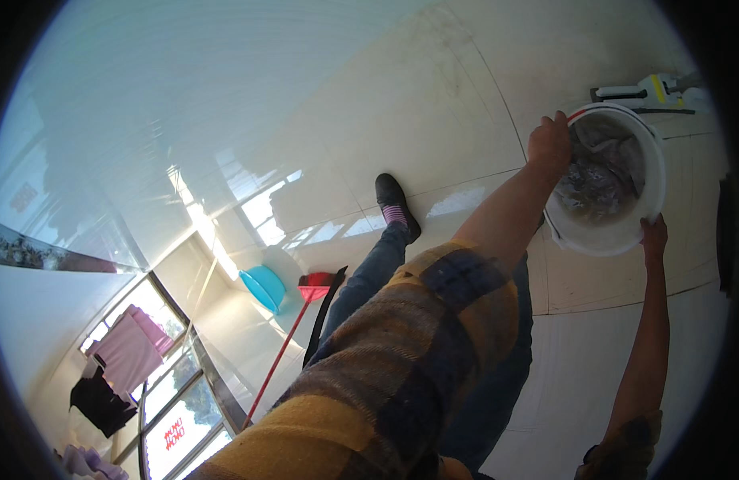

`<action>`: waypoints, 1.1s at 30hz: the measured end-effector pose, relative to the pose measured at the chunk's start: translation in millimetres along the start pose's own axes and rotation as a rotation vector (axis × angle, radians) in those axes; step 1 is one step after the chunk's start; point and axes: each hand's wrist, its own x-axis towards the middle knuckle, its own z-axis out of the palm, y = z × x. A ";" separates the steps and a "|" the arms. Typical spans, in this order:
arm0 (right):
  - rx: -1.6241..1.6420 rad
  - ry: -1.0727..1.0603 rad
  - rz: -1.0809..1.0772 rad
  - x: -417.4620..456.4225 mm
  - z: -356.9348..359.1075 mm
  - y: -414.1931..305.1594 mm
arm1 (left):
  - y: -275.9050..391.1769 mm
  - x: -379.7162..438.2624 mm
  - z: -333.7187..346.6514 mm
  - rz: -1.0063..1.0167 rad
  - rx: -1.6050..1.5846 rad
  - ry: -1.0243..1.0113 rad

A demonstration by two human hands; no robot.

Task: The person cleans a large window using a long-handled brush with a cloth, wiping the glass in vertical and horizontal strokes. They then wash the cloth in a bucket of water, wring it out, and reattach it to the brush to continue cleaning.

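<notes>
A white plastic bucket [652,174] is at the right side of the view, its open top towards me. Inside, greyish cloth [606,150] lies in murky water [591,201]. My left hand [549,141] grips the rim on the near left, by a red part of the handle [576,114]. At the lower right of the bucket, my right hand [654,237] holds its edge, fingers partly hidden by the wall. Whether the bucket rests on the floor or hangs just above it, I cannot tell.
A grey and yellow floor-cleaning tool [645,93] lies beyond the bucket. Behind me are a blue basin [264,288] and a red long-handled dustpan [314,285]. Laundry [129,348] hangs by the window [183,414]. My shoe [396,201] stands on the shiny tiled floor [417,120].
</notes>
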 end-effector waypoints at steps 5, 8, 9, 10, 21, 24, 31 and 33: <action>-0.321 0.030 -0.109 21.7 0.2 -11.1 | -41.6 5.8 10.5 -0.096 -0.191 0.074; -0.404 0.024 -0.245 -1.1 -0.4 -44.6 | -79.5 -42.0 -4.6 -0.139 -0.368 0.041; -0.423 -0.012 -0.341 -3.3 8.9 -68.9 | -101.1 -58.5 -8.3 -0.157 -0.424 0.055; -0.446 -0.048 -0.434 -7.8 15.6 -93.5 | -117.4 -72.4 -11.3 -0.230 -0.475 0.091; -0.508 -0.385 -0.679 -140.8 229.1 -306.1 | -342.6 -217.6 -68.8 -0.615 -0.686 0.444; -0.621 -0.374 -0.772 -182.6 298.7 -351.8 | -401.6 -255.6 -87.3 -0.667 -0.721 0.491; -0.660 -0.509 -0.800 -221.6 459.3 -438.7 | -531.1 -294.2 -103.6 -0.806 -0.909 0.589; -0.697 -0.548 -0.829 -248.9 502.6 -467.4 | -566.1 -300.5 -106.8 -0.826 -0.976 0.660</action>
